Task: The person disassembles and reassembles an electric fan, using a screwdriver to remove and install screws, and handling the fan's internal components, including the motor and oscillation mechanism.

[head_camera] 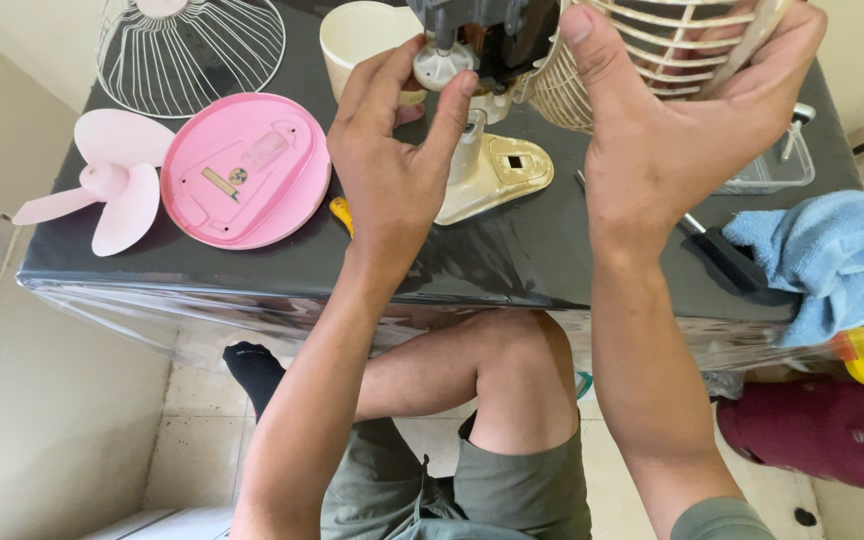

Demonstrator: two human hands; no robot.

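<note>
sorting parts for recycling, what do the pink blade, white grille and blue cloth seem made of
Pink blade: likely moulded plastic, smooth, matt, uniform colour. White grille: thin ribs, probably coated metal wire, though plastic is possible. Blue cloth: soft fabric, fuzzy and folded, possibly microfibre.

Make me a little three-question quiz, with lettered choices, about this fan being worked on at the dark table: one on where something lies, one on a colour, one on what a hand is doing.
1. Where does the pink fan blade lie?
A. On the floor
B. At the table's left end, beside the round pink base plate
C. Under the blue cloth

2. What colour is the cloth at the table's right end?
A. Blue
B. Yellow
C. White

3. What is the left hand doing?
A. Resting flat on the table
B. Pinching a small white knob at the fan's motor
C. Holding a cup

Answers: 1 B, the blade lies just left of the plate. 2 A, it is light blue. 3 B, thumb and fingers close around the knob, while the right hand grips the cream grille.
</note>
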